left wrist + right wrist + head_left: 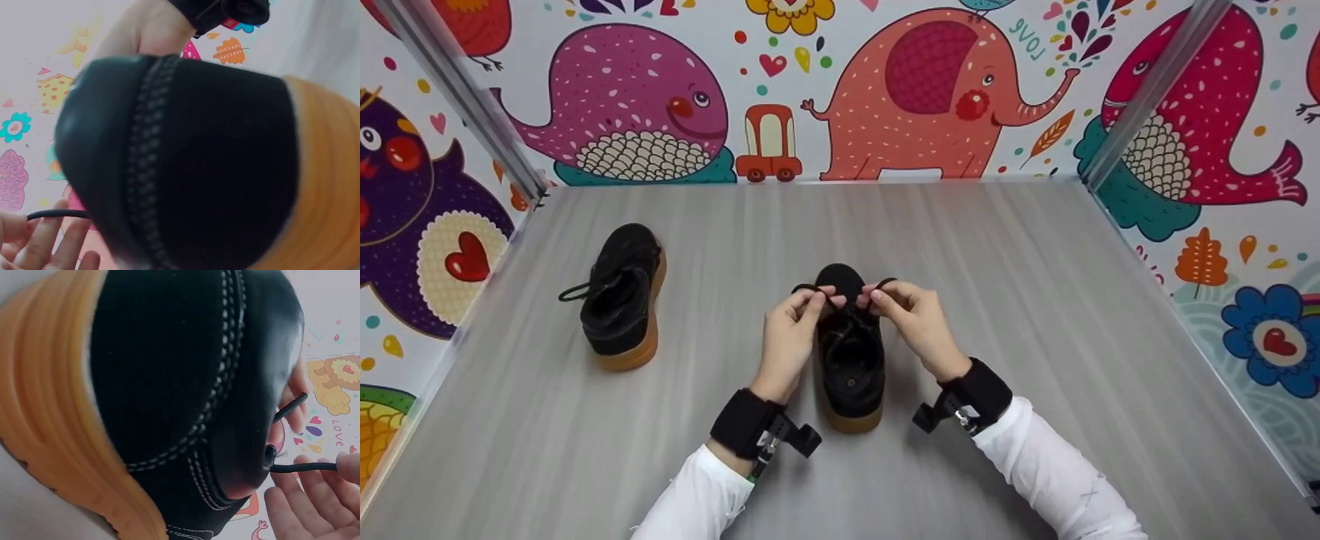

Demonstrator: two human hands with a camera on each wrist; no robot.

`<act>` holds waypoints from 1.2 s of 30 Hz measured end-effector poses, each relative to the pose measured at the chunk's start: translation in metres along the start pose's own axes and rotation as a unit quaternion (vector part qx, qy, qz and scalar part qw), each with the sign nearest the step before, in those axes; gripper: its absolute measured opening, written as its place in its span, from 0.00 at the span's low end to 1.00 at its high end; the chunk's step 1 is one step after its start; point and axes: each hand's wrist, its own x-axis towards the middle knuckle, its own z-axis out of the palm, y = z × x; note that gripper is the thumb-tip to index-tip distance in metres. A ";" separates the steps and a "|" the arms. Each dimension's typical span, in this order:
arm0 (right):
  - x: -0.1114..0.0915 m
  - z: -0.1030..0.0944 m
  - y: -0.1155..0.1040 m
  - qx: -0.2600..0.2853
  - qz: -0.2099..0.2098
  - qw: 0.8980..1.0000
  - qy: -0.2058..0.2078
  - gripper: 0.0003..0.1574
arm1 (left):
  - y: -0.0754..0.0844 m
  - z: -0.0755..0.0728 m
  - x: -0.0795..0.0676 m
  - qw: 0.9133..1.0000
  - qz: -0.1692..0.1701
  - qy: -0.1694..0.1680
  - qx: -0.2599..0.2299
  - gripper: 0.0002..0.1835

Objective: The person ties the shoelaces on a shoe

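A black lace-up shoe (851,409) with a tan sole stands in the middle of the floor, toe pointing away. My left hand (789,334) pinches one end of its black shoelace (805,286) between thumb and fingers, just left of the toe. On the other side, my right hand (916,324) pinches the other end of the lace. In the right wrist view the lace (306,467) stretches from the shoe to the right thumb. The left wrist view shows the shoe's side (225,163) up close, hiding much of the laces.
A matching black shoe (619,330) stands to the left, its lace (574,292) looped out sideways. Patterned walls (780,82) with cartoon animals enclose the grey wood-look surface (997,240) at the back and sides. Each wrist wears a black band (746,422) with a small camera.
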 end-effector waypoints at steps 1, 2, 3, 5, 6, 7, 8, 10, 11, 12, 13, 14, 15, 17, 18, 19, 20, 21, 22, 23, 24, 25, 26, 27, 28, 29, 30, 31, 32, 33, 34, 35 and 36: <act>0.001 0.000 -0.001 -0.003 0.001 1.000 0.000 0.17 | 0.002 0.000 0.001 1.000 0.000 0.003 -0.002 0.15; 0.002 0.000 -0.002 -0.006 0.001 1.000 -0.001 0.18 | 0.004 0.000 0.002 1.000 0.000 0.006 -0.003 0.14; 0.003 0.000 -0.003 -0.009 0.002 1.000 -0.003 0.18 | 0.005 0.000 0.003 1.000 0.001 0.008 -0.004 0.14; 0.004 0.000 -0.006 -0.021 0.002 1.000 -0.009 0.19 | 0.009 0.000 0.004 1.000 0.003 0.011 -0.005 0.14; 0.005 0.000 -0.007 -0.025 0.002 1.000 -0.012 0.19 | 0.011 0.001 0.005 1.000 0.005 0.011 -0.005 0.13; 0.006 0.001 -0.008 -0.029 0.001 0.999 -0.016 0.18 | 0.012 0.001 0.006 1.000 0.007 0.010 -0.006 0.13; 0.008 0.001 -0.009 -0.033 0.001 0.999 -0.021 0.18 | 0.013 0.001 0.007 1.000 0.010 0.009 -0.005 0.14; 0.010 0.001 -0.011 -0.045 0.001 0.998 -0.033 0.18 | 0.015 0.001 0.008 1.000 0.017 0.006 -0.003 0.14; 0.011 0.001 -0.012 -0.050 0.001 0.998 -0.039 0.18 | 0.016 0.001 0.010 1.000 0.022 0.004 0.000 0.14; 0.013 0.002 -0.012 -0.053 0.001 0.998 -0.044 0.18 | 0.017 0.001 0.011 1.000 0.026 0.001 0.003 0.14; 0.014 0.002 -0.013 -0.056 0.002 0.997 -0.049 0.17 | 0.018 0.001 0.011 1.000 0.030 -0.001 0.009 0.14; 0.015 0.003 -0.013 -0.059 0.003 0.997 -0.055 0.17 | 0.019 0.002 0.012 0.999 0.034 -0.003 0.014 0.14; 0.017 0.003 -0.014 -0.062 0.003 0.996 -0.062 0.16 | 0.020 0.002 0.013 0.999 0.041 -0.006 0.020 0.14; 0.019 0.004 -0.015 -0.063 0.004 0.995 -0.073 0.16 | 0.022 0.003 0.016 0.997 0.059 -0.010 0.043 0.13; 0.020 0.005 -0.015 -0.065 0.005 0.995 -0.078 0.15 | 0.023 0.003 0.017 0.996 0.068 -0.011 0.054 0.13; 0.021 0.005 -0.016 -0.066 0.006 0.994 -0.082 0.15 | 0.025 0.004 0.018 0.995 0.076 -0.012 0.065 0.13; 0.021 0.005 -0.016 -0.070 0.007 0.994 -0.086 0.15 | 0.026 0.004 0.019 0.993 0.086 -0.014 0.074 0.13; 0.022 0.004 -0.017 -0.075 0.008 0.993 -0.090 0.15 | 0.027 0.005 0.020 0.992 0.097 -0.017 0.085 0.13; 0.023 0.004 -0.017 -0.083 0.008 0.992 -0.094 0.15 | 0.028 0.006 0.022 0.989 0.107 -0.020 0.097 0.13; 0.023 0.004 -0.018 -0.094 0.007 0.991 -0.095 0.15 | 0.029 0.007 0.023 0.987 0.115 -0.026 0.105 0.12; 0.024 0.004 -0.019 -0.105 0.006 0.990 -0.096 0.15 | 0.030 0.008 0.024 0.985 0.122 -0.032 0.114 0.12; 0.024 0.004 -0.019 -0.116 0.005 0.988 -0.098 0.15 | 0.031 0.010 0.025 0.983 0.130 -0.039 0.124 0.12; 0.025 0.004 -0.019 -0.130 0.003 0.987 -0.100 0.14 | 0.032 0.011 0.027 0.980 0.139 -0.047 0.138 0.12; 0.025 0.004 -0.019 -0.141 0.001 0.985 -0.103 0.14 | 0.033 0.012 0.028 0.976 0.147 -0.055 0.151 0.12; 0.026 0.004 -0.019 -0.148 0.000 0.983 -0.106 0.13 | 0.033 0.014 0.029 0.972 0.154 -0.063 0.163 0.12; 0.026 0.004 -0.019 -0.151 0.000 0.983 -0.109 0.13 | 0.034 0.015 0.030 0.969 0.159 -0.071 0.174 0.11; 0.027 0.003 -0.019 -0.151 0.001 0.982 -0.114 0.12 | 0.034 0.017 0.031 0.966 0.166 -0.080 0.184 0.11; 0.027 0.003 -0.020 -0.150 0.002 0.981 -0.120 0.12 | 0.035 0.018 0.031 0.962 0.172 -0.087 0.195 0.11; 0.027 0.003 -0.020 -0.148 0.003 0.981 -0.125 0.11 | 0.035 0.019 0.032 0.958 0.177 -0.093 0.204 0.12; 0.027 0.003 -0.021 -0.146 0.004 0.981 -0.129 0.11 | 0.036 0.020 0.033 0.955 0.181 -0.099 0.212 0.12; 0.026 0.003 -0.026 -0.144 0.004 0.981 -0.134 0.10 | 0.036 0.020 0.033 0.952 0.185 -0.105 0.219 0.12; 0.025 0.004 -0.030 -0.141 0.005 0.980 -0.138 0.10 | 0.036 0.021 0.034 0.949 0.188 -0.111 0.226 0.13; 0.024 0.004 -0.033 -0.139 0.005 0.980 -0.141 0.10 | 0.036 0.022 0.034 0.947 0.190 -0.118 0.232 0.13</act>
